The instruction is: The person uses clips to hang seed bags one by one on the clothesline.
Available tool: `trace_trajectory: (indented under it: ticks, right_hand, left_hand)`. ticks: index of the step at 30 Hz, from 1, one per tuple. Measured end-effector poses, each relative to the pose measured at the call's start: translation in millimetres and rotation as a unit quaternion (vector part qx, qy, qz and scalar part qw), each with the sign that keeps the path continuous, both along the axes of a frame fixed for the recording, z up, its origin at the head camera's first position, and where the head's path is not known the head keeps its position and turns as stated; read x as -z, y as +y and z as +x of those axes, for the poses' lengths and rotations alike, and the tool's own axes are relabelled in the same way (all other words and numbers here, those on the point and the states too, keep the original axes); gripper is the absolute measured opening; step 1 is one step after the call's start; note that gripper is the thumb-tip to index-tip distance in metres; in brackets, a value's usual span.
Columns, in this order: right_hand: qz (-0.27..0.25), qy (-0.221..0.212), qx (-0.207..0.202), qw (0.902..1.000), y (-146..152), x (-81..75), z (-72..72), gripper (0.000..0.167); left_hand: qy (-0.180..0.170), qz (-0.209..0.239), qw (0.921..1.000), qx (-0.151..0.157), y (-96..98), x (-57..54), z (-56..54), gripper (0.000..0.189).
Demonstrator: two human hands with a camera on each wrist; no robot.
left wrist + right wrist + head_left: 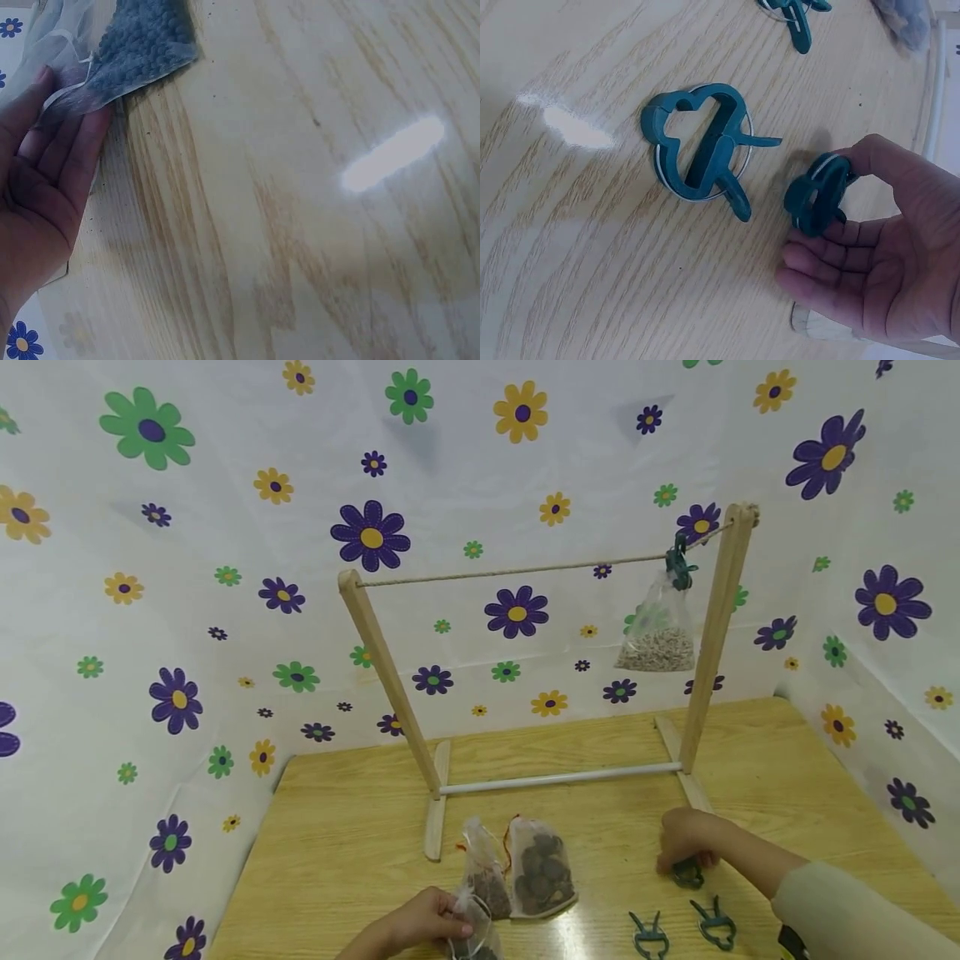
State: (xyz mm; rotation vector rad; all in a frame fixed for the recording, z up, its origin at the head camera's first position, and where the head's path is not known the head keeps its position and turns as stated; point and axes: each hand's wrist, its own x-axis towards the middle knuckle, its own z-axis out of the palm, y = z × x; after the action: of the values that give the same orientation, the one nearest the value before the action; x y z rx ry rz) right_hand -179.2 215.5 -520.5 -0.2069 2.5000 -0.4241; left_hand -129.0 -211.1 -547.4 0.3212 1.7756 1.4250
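The left hand [427, 920] is pinching the gathered neck of a sheer drawstring pouch [150, 45] between thumb and fingers, with dark round pellets filling its lower part. The right hand [688, 837] is pinching a dark green spring clip [800, 196] by its handles, low over the wood-grain tabletop [337, 827]; whether the clip is touching the wood, I cannot tell. Two more green clips [649, 937] [717, 922] are lying side by side near it, well apart from the pouch. Just beyond the left hand, two filled mesh pouches [487, 893] [542, 877] are resting close together, the right one showing dark, rounded lumps. Farther back, a wooden frame [708, 652] is standing with a white rod [562, 777] along its base and a rope [510, 573] stretching between its posts. Near the right post, a clip [679, 567] is holding a see-through bag of pale grains [658, 650] on the rope. Behind, a flower-printed cloth [450, 460] is hanging.
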Motion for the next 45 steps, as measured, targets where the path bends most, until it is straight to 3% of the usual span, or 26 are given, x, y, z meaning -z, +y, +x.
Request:
trace_trajectory:
  ticks: [4, 9, 18, 25, 32, 37, 41, 45]
  right_hand:
    - [-0.024, 0.019, -0.025, 0.9992, 0.7, -3.4, 3.1, 0.028]
    - [-0.059, 0.042, -0.043, 0.9964, 1.3, -9.3, 7.5, 0.033]
    - [-0.123, 0.105, -0.034, 0.9862, 8.9, -3.5, 3.9, 0.027]
    - [-0.169, 0.122, -0.044, 0.9771, 10.9, -2.5, -0.1, 0.019]
    - [-0.179, 0.154, -0.052, 0.9703, 11.3, -5.1, -0.8, 0.02]
    - [-0.19, 0.177, -0.061, 0.9636, 9.4, -11.4, 0.4, 0.022]
    - [-0.197, 0.183, -0.07, 0.9607, 7.3, -19.0, 2.1, 0.022]
    - [-0.203, 0.186, -0.094, 0.9568, 3.2, -28.9, 3.7, 0.022]
  left_hand:
    - [0.03, -0.007, 0.9995, -0.009, 1.6, 2.2, 1.2, 0.03]
    - [0.084, -0.016, 0.9963, 0.001, 5.3, 3.0, 1.5, 0.027]
    - [0.188, -0.037, 0.9807, 0.041, 22.8, -10.4, 2.9, 0.023]
    - [0.176, -0.017, 0.9816, 0.071, 35.4, -19.1, 11.9, 0.022]
    - [0.196, 0.009, 0.9753, 0.102, 49.4, -28.0, 15.3, 0.026]
    - [0.256, 0.002, 0.9627, 0.087, 53.7, -32.7, 13.1, 0.023]
    - [0.282, -0.007, 0.9559, 0.083, 57.2, -38.8, 8.6, 0.022]
    - [0.344, -0.03, 0.9311, 0.118, 61.9, -46.4, 1.0, 0.019]
